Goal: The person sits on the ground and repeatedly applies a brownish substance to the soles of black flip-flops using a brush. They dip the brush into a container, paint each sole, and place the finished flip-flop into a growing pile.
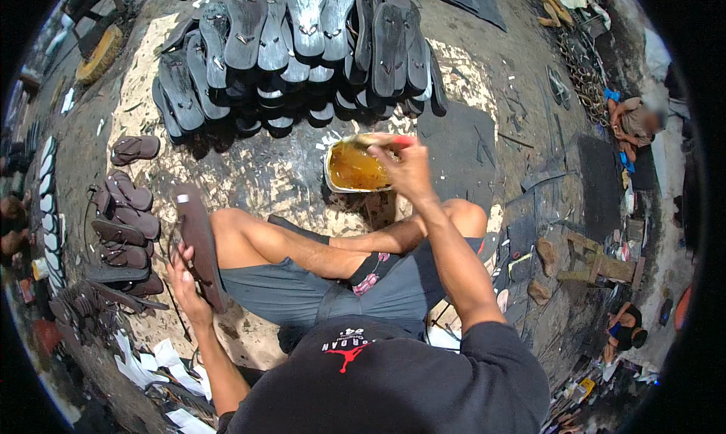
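My right hand [411, 171] grips a brush [370, 140] with a red end. Its bristle end is over the far rim of a squarish white tub [328, 178], which holds an amber, glue-like liquid [355, 168]. Whether the bristles touch the liquid cannot be made out. At the left, beside my bent knee, a dark brown sandal sole [198, 245] stands tilted on its side. My left hand [189, 286] holds it by its lower outer edge, the fingers partly hidden behind it. A small white patch shows near the sole's top.
Beyond the tub, large stacks of black flip-flops [246, 29] lie on pale sheeting. Brown strapped sandals [125, 230] are piled on my left, near white paper sheets [162, 362]. A wooden stool [601, 266] and stones [546, 254] are at right. Other people [634, 124] sit along the right edge.
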`<action>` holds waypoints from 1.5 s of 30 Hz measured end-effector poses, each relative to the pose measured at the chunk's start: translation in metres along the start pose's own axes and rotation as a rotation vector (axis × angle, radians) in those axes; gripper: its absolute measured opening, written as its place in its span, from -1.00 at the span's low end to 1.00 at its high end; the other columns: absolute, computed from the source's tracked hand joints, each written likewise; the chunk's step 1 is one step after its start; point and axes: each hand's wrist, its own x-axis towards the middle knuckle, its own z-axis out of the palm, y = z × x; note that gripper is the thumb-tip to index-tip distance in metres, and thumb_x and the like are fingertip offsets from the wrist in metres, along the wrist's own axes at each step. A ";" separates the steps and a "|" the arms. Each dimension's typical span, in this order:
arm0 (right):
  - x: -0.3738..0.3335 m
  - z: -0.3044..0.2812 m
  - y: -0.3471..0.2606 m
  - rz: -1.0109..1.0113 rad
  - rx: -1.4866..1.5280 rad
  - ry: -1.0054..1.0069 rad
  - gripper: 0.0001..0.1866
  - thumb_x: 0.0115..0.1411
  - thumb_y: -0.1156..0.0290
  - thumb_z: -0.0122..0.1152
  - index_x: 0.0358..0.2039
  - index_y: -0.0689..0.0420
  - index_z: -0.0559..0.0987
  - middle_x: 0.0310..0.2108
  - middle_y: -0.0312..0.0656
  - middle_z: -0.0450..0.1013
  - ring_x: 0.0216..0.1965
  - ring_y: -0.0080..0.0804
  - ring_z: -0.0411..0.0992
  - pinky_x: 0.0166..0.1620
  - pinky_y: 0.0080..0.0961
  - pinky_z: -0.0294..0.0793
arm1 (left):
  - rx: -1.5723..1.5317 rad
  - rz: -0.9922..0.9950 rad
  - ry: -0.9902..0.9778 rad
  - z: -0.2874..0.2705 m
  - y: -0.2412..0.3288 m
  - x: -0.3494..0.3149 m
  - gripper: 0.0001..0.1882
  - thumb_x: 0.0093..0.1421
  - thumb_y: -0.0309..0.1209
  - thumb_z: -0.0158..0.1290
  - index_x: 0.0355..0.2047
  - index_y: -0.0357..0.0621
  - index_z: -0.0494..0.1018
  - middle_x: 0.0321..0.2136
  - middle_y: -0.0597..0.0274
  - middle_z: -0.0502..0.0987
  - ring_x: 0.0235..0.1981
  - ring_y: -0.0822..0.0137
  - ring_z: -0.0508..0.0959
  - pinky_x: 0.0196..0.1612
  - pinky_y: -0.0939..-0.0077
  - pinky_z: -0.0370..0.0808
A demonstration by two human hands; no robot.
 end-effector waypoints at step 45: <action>-0.006 -0.029 -0.165 -0.555 0.291 0.165 -0.75 0.30 0.35 0.29 -0.05 0.14 0.62 -0.16 -0.04 0.56 -0.13 -0.02 0.50 -0.06 -0.24 0.45 | -1.628 -0.484 -0.461 0.196 0.165 0.037 -0.31 0.44 0.11 -0.20 0.30 -0.20 0.33 0.20 -0.10 0.44 0.15 -0.17 0.46 0.05 -0.03 0.54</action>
